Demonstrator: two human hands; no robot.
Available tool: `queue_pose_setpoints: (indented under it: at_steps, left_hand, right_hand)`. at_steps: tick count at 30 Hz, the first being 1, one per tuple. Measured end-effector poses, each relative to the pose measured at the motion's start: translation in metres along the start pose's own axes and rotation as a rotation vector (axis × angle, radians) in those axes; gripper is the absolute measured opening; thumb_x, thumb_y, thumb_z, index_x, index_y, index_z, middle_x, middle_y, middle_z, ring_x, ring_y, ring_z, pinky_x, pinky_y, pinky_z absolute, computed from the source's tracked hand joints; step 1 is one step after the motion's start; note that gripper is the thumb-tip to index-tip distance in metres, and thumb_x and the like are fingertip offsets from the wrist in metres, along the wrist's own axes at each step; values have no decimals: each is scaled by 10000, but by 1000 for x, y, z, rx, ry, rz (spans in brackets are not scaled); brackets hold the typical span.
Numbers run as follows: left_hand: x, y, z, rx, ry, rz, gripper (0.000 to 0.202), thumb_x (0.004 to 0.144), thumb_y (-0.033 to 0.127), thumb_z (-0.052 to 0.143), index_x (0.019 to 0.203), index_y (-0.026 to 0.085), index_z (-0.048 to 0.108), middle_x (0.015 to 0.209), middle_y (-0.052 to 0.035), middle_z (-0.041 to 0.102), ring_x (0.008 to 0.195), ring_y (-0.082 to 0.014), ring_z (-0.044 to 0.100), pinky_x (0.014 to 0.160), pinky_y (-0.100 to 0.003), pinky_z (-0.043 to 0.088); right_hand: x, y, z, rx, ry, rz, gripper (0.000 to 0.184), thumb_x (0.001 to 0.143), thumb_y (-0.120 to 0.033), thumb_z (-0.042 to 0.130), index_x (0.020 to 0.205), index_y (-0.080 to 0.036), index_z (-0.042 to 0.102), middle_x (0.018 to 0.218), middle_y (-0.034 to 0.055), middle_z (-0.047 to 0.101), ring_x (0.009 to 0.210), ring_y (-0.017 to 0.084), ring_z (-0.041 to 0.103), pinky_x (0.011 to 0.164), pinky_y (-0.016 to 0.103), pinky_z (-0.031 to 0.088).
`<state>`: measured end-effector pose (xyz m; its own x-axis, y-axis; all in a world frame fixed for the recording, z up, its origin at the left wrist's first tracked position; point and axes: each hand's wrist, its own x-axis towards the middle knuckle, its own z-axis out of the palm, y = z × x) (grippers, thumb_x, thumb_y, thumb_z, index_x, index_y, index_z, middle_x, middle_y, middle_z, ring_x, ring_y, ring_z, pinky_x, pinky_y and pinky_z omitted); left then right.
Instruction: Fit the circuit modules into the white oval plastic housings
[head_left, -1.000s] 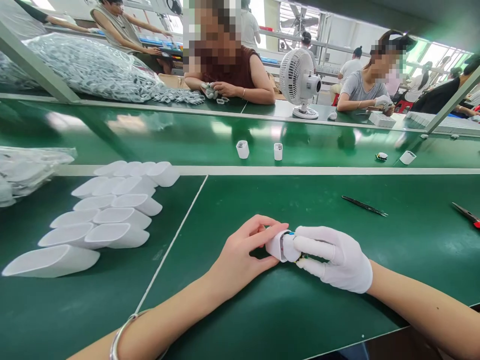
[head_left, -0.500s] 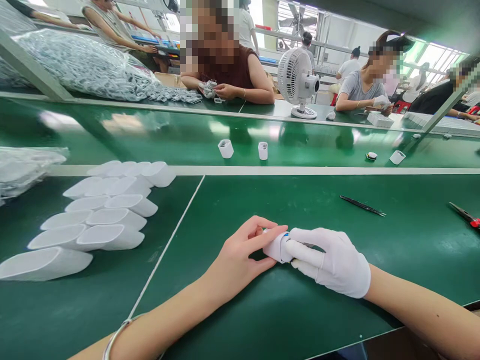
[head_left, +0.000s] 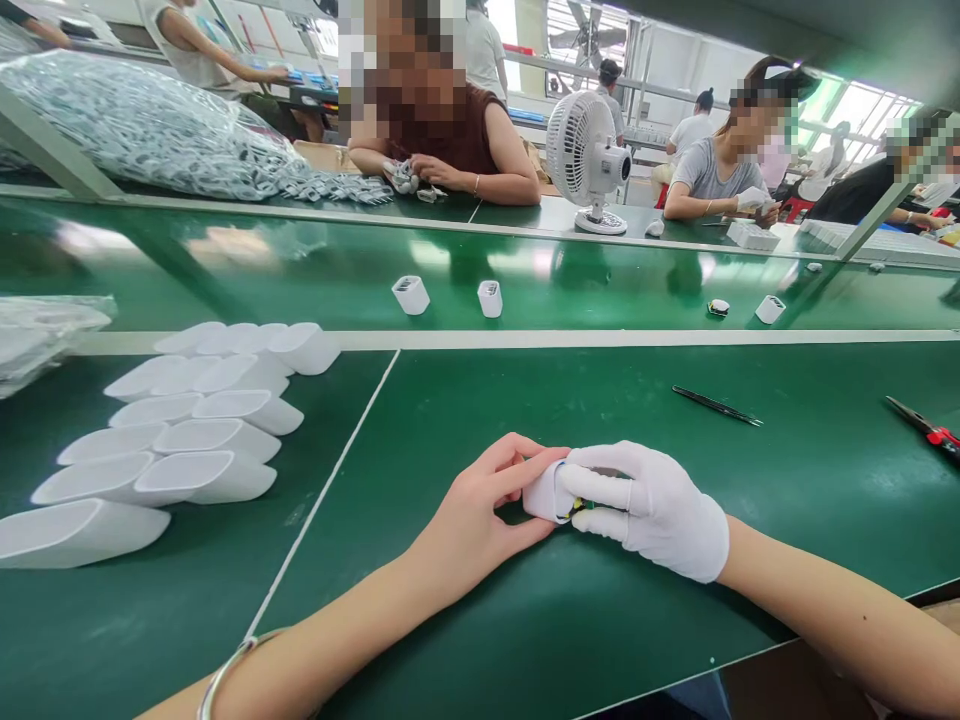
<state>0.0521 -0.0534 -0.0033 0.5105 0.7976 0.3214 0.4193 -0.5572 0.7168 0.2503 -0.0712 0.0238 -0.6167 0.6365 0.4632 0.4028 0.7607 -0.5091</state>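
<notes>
From my head view, my bare left hand (head_left: pixel 480 500) grips a small white plastic housing (head_left: pixel 541 490) over the green worktop (head_left: pixel 450 640). My gloved right hand (head_left: pixel 656 510) pinches a yellow-and-green-edged part (head_left: pixel 580 508) at its open end. Black tweezers (head_left: pixel 717 406) lie beyond my glove; slant-cut white shells (head_left: pixel 204 477) sit in rows at left.
</notes>
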Motion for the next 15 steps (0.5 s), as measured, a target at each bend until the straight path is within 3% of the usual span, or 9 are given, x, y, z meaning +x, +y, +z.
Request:
queue_pose_setpoints:
  at_steps: [5,9,11,15]
  left_hand:
    - [1,3,1,-43,-23,-34,373,752,198,574,1116,269,615,938,-24,558,689,-131,498,536,-219,435]
    - [2,3,-1,-38,10,-26,364,762,199,582,1117,275,606,966,-22,552,718,-133,495,567,-222,439]
    - [2,4,-1,-41,16,-30,368,756,206,594,1118,272,604,957,-20,550,708,-131,491,563,-222,439]
    - [2,5,-2,-38,-18,-41,359,762,206,573,1114,267,609,959,-27,558,704,-136,500,556,-227,447]
  right_hand:
    - [-2,-3,-1,260,98,45,184,893,-222,511,1049,-249,604,961,22,627,871,121,586,837,280,496]
    - [-10,-1,-3,361,180,185,455,826,-216,598,1265,-256,482,1054,48,589,844,119,582,779,290,529]
    - [-10,0,-3,310,177,147,525,791,-202,635,1285,-249,461,1129,71,567,911,140,577,794,305,529]
    - [-5,0,-3,154,125,-60,404,829,-123,571,1204,-263,511,1053,47,614,977,141,572,868,310,499]
